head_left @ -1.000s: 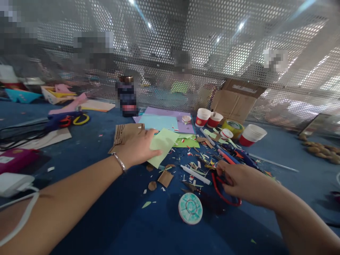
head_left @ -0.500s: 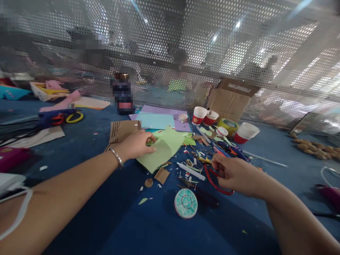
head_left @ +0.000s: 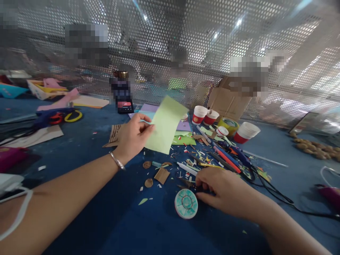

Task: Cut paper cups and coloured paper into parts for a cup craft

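Observation:
My left hand (head_left: 136, 131) pinches a light green sheet of paper (head_left: 168, 125) by its left edge and holds it tilted up above the table. Close to the front, my right hand (head_left: 221, 187) is curled over a pair of scissors. Only the dark scissor blades (head_left: 186, 182) show, left of its fingertips; the handles are hidden under the hand. Just left of the right thumb lies a round lid (head_left: 186, 203) with a teal pattern. A white marker (head_left: 187, 168) lies beyond the right fingers, amid paper scraps.
Corrugated cardboard (head_left: 116, 134) lies behind the left wrist. Purple paper (head_left: 183, 125) lies at the back, near red-and-white paper cups (head_left: 199, 115) and yellow tape (head_left: 227, 124). A blue glue gun (head_left: 241, 156) with a black cord is on the right. A phone (head_left: 124, 106) stands against the perforated screen.
My left hand has raised the green sheet off the table and tilted it upright. My right hand has moved left and toward me, and the red scissor handle no longer shows.

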A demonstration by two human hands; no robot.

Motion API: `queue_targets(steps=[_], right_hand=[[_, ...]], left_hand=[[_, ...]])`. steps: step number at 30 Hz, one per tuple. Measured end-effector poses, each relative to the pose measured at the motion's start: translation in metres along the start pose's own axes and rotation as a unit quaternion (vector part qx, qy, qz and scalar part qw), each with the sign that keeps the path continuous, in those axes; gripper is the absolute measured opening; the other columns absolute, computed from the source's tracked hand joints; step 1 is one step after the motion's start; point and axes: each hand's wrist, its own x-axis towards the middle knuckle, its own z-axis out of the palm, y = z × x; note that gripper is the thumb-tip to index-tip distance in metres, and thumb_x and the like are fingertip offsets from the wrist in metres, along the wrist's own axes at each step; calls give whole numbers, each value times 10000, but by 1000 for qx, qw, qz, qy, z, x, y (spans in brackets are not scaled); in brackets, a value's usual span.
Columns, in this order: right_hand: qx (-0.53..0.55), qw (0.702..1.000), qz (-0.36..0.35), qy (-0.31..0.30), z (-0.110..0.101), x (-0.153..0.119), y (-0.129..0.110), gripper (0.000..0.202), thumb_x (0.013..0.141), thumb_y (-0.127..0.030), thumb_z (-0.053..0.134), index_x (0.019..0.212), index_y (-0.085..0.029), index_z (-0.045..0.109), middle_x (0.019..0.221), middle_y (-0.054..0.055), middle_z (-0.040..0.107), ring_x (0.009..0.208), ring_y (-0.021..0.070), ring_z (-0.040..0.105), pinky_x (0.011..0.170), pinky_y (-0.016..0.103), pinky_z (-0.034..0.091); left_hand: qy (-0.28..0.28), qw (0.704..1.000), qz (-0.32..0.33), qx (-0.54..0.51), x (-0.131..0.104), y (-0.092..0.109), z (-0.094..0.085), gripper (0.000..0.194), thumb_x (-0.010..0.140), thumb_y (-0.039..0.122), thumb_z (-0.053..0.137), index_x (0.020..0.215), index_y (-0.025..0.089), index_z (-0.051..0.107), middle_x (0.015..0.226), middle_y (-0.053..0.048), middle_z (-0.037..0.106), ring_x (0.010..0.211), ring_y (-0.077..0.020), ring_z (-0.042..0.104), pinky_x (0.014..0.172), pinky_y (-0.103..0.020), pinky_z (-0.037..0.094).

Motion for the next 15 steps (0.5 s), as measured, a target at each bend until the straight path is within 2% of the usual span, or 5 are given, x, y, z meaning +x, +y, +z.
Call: queue_targets(steps=[2, 4, 6, 11, 15], right_hand=[[14, 1000, 14, -7, 3, 1, -2, 91, 827, -279, 627, 880, -220, 673, 830, 9, 667, 707, 152, 563, 605, 255, 354], [33, 999, 29, -10, 5, 2, -3, 76, 801, -264, 633, 859, -221, 657, 796, -2, 661, 686, 146, 548, 587, 251, 339], [51, 998, 40, -8, 5, 3, -3, 71, 771, -251, 644, 833, -220, 631, 767, -13, 651, 661, 138, 529, 570, 249, 327], [67, 997, 24, -8, 6, 6, -2, 86, 743, -169, 602, 722, -211, 530, 697, -36, 580, 591, 111, 462, 521, 244, 279], [98, 995, 10, 28, 5, 6, 4, 127, 749, -110, 564, 710, -208, 494, 698, -38, 550, 606, 108, 454, 541, 245, 300]], left_hand=[[-1, 986, -59, -154, -4, 6, 4, 389, 802, 276, 731, 1122, 199, 524, 751, 13, 656, 663, -138, 600, 595, -249, 427], [-27, 947, -120, -296, -9, 13, 9, 561, 733, 179, 781, 1223, 198, 508, 818, 8, 673, 757, -148, 642, 696, -267, 501], [-29, 912, -148, -381, -14, 19, 13, 732, 687, 86, 799, 1324, 199, 457, 885, -3, 692, 820, -158, 659, 764, -284, 534], [-41, 860, -237, -449, -23, 29, 18, 1023, 704, -15, 767, 1539, 223, 227, 941, -25, 709, 894, -170, 676, 820, -276, 546], [-57, 846, -255, -464, -23, 33, 17, 1058, 748, -18, 729, 1578, 164, 99, 911, -44, 707, 888, -188, 681, 839, -308, 544]])
